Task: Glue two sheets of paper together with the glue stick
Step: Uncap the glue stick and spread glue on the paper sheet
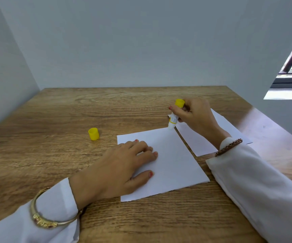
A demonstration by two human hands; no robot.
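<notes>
Two rectangular white sheets of paper are laid on a brown wood-grain tabletop (54,163), the nearer sheet (175,165) towards the middle and the second sheet (194,137) just beside it to the right, with a narrow strip of wood seen between their facing edges. The nearer sheet is pressed flat by the left hand (120,167), whose fingers are spread and straight on the paper's left half, with the palm lying over its left edge. A white glue stick with a yellow end and a yellow band (174,118) is gripped by the right hand (196,116), the fingers and thumb being curled round its barrel; the stick is held tilted, yellow end uppermost, and its pale tip is set at the far right corner of the nearer sheet, though whether the tip actually touches the paper cannot be told. Part of the second sheet is covered by the right wrist and forearm. A small yellow plastic cap (93,133) is stood on the bare wood, left of the nearer sheet and apart from it. White sleeves are worn on both arms, with a gold bangle (41,220) over the left one and a brown beaded bracelet (228,147) at the right wrist. Grey walls are seen behind and to the left of the table.
</notes>
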